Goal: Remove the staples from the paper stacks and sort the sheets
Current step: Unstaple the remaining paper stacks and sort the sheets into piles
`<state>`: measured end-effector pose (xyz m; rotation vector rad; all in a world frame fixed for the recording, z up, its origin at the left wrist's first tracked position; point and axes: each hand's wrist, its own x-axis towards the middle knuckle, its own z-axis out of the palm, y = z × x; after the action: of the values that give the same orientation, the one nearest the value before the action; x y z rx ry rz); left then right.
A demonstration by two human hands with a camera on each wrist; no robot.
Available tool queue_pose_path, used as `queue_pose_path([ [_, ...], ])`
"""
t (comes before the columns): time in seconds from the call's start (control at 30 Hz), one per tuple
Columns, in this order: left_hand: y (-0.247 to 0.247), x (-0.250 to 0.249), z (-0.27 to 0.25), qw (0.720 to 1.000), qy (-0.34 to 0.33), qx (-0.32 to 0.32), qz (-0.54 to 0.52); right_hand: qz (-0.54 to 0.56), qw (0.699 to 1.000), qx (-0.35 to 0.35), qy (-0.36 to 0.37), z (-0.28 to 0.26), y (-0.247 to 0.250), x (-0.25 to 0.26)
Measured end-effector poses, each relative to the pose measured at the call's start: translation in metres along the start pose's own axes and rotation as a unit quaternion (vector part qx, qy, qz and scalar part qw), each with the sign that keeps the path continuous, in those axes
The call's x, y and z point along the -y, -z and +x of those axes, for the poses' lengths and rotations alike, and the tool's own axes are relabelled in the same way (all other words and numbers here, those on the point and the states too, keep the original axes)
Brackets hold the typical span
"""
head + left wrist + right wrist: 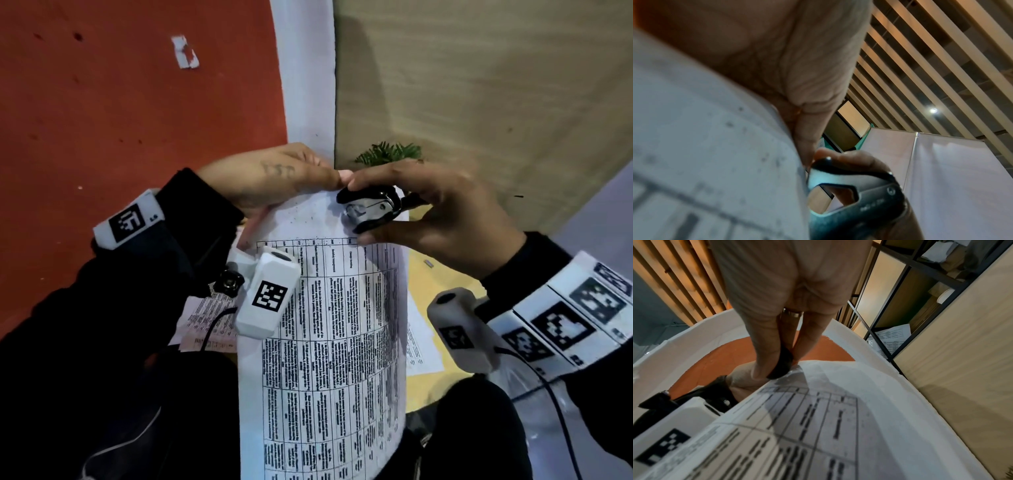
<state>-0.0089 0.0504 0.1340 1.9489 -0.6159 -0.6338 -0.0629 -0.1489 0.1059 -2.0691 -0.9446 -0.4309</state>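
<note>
A stapled paper stack (329,342) printed with a table is held up in front of me, its top edge curling. My left hand (284,174) pinches the stack's top left corner, thumb on the front. My right hand (421,212) squeezes a black and chrome staple remover (371,207) at the top edge of the sheets. In the left wrist view the staple remover (857,199) sits close against the paper (705,154). In the right wrist view the right fingers (764,344) clamp the black staple remover (783,365) over the paper's (828,426) corner. The staple itself is hidden.
More printed sheets (209,322) lie low at left, and a sheet (421,346) on a yellow folder (442,284) at right. A wooden board (479,102) rises behind, with a green plant sprig (390,152). A red floor (137,120) with a white scrap (185,51) is at left.
</note>
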Motion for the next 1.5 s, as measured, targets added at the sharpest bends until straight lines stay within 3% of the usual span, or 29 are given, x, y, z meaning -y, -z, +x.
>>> queue_pose_path([
  [0.13,-0.002,-0.001,0.0,0.999,-0.005,0.021,-0.025,0.002,1.0,0.009,0.001,0.0,0.001,-0.001],
  [0.63,-0.014,-0.005,-0.005,0.997,0.009,-0.048,-0.068,-0.098,0.993,-0.042,0.05,-0.002,-0.007,0.0],
  [1.1,-0.022,-0.006,-0.013,0.995,-0.019,-0.051,-0.08,0.068,0.992,-0.09,-0.047,-0.007,-0.01,-0.006],
  [1.2,-0.024,-0.005,-0.012,0.991,-0.022,-0.082,-0.103,0.164,0.971,-0.149,-0.089,-0.009,-0.008,-0.005],
  [1.3,-0.025,0.0,-0.009,0.987,-0.038,-0.128,-0.09,0.304,0.905,-0.246,-0.168,-0.009,-0.011,-0.007],
  [1.37,-0.026,0.003,-0.006,0.985,-0.046,-0.152,-0.07,0.33,0.88,-0.256,-0.223,-0.005,-0.016,-0.007],
  [1.5,-0.03,0.003,-0.004,0.985,-0.067,-0.154,-0.042,0.156,0.942,-0.183,-0.233,0.002,-0.032,-0.005],
])
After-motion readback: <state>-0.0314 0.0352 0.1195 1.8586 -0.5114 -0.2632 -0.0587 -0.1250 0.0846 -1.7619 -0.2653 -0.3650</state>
